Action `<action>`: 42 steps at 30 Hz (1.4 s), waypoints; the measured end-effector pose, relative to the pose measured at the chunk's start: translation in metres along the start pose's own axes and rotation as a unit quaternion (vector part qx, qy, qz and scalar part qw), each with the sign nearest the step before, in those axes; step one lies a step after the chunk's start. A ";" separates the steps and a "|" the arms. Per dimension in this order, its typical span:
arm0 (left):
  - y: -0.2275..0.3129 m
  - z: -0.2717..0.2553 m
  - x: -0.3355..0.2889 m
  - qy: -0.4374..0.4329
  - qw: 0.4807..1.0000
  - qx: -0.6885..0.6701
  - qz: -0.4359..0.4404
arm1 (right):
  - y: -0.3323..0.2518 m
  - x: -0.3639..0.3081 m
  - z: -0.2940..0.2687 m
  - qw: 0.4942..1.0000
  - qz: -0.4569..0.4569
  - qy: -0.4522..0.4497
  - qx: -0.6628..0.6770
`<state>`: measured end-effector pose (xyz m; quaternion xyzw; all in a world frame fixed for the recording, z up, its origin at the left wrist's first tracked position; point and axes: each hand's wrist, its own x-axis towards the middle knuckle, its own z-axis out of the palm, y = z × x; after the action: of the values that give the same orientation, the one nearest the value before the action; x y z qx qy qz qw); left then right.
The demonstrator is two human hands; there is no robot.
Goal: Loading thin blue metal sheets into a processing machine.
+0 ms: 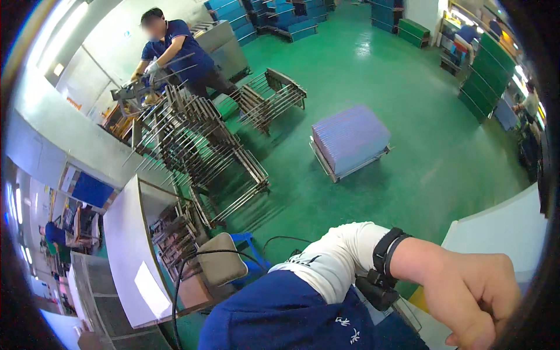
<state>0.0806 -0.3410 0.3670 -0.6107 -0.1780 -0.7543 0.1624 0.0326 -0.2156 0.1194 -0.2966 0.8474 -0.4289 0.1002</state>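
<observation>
My left hand (471, 287) is at the lower right, on an arm with a navy and white sleeve and a black wrist strap (386, 249). Its fingers curl inward, closed, with the thumb on the lower side. Whatever the fingers may hold is hidden behind them and the frame's dark rim. A black device (378, 291) shows below the strap. Beyond the hand is a pale white panel (496, 230). My right hand does not show.
A purple-blue stack (350, 140) sits on a low metal frame on the green floor (303, 198). Metal racks (198, 134) stand left of it, where a person (186, 55) in navy works. Nearer are a cushioned stool (223, 259), a black cable (178, 291) and a white partition (131, 251).
</observation>
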 end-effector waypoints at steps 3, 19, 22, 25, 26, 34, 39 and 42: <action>0.005 0.005 0.000 -0.007 1.000 0.023 -0.005 | -0.004 0.004 0.003 1.000 -0.016 -0.013 0.007; -0.004 0.011 0.000 -0.036 0.999 0.033 0.006 | -0.019 0.015 0.009 0.996 -0.058 -0.044 0.042; -0.008 0.013 -0.002 -0.023 1.000 -0.002 0.004 | -0.021 0.016 0.009 0.996 -0.060 -0.046 0.049; -0.013 0.011 -0.006 -0.023 1.000 0.010 -0.005 | -0.024 0.017 0.008 0.995 -0.065 -0.044 0.061; -0.017 0.011 -0.006 -0.021 1.000 0.017 0.009 | -0.024 0.018 0.008 0.995 -0.066 -0.043 0.065; -0.045 -0.001 0.006 -0.105 0.992 -0.005 0.076 | -0.055 0.026 -0.004 0.980 -0.141 0.005 0.137; -0.038 0.011 0.002 -0.052 0.997 -0.050 -0.039 | -0.112 0.032 -0.033 0.877 -0.334 0.080 0.336; -0.043 0.013 0.014 -0.068 0.995 -0.058 0.033 | -0.153 0.036 -0.053 0.671 -0.512 0.091 0.529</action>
<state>0.0690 -0.2976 0.3802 -0.6749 -0.1241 -0.7140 0.1390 0.0445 -0.2713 0.2752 -0.5407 0.1993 -0.8140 -0.0729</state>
